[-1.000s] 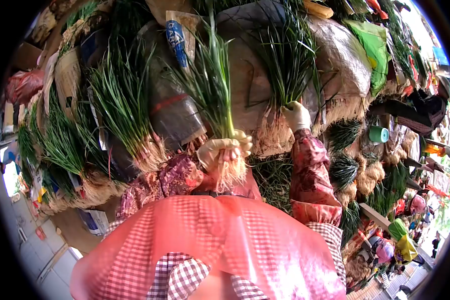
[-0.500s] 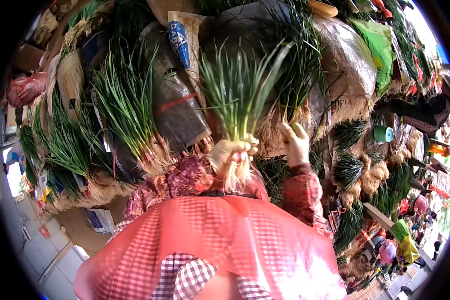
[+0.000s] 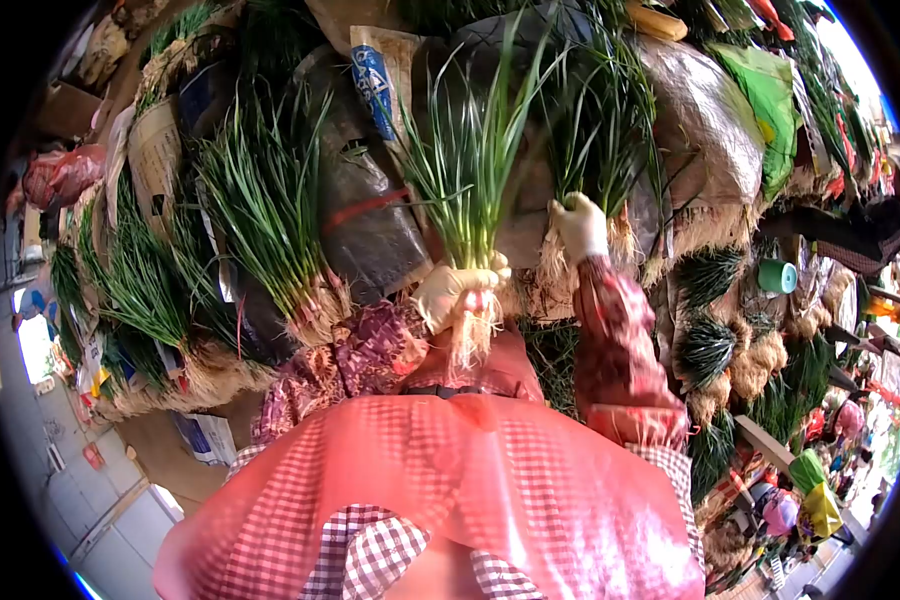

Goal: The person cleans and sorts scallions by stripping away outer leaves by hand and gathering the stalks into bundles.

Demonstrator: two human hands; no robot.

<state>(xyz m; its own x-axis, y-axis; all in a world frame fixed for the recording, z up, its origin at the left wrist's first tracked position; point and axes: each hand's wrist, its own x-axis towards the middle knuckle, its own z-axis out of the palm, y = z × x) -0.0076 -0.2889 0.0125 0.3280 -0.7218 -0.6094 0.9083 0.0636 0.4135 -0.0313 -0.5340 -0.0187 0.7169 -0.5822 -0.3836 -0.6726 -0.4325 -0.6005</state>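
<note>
Far left: a red plastic bag (image 3: 65,176), then a long row of spring onions (image 3: 135,300), leaves up, pale roots at the lower edge. A folded paper sheet (image 3: 207,437) lies below that row. Next, a thick clump (image 3: 270,200), its leaves fanned and its roots toward the person's left sleeve (image 3: 370,350). Beside it, dark plastic wrapping (image 3: 375,240) with a red band (image 3: 365,208) across it; a blue-and-white printed bag (image 3: 373,85) sits just above.

Centre: left hand (image 3: 458,292) in front of the red apron (image 3: 430,470). Fingers wrapped closed around the lower stems of a bunch of spring onions (image 3: 465,190); bunch upright, leaves spreading above the fist, roots hanging below.

Just right and a little higher: right hand (image 3: 580,228), arm reaching forward. Fingers curled in, at the lower stems of a loose heap of onions (image 3: 595,125); cannot tell whether a stalk is pinched.

Farther right: a plastic-covered bundle (image 3: 705,110), roots showing beneath, and a bright green bag (image 3: 765,115) against it. Lower, a teal cup (image 3: 777,276) near small tied bundles (image 3: 705,350). Lower right, a yellow bag (image 3: 820,510).
</note>
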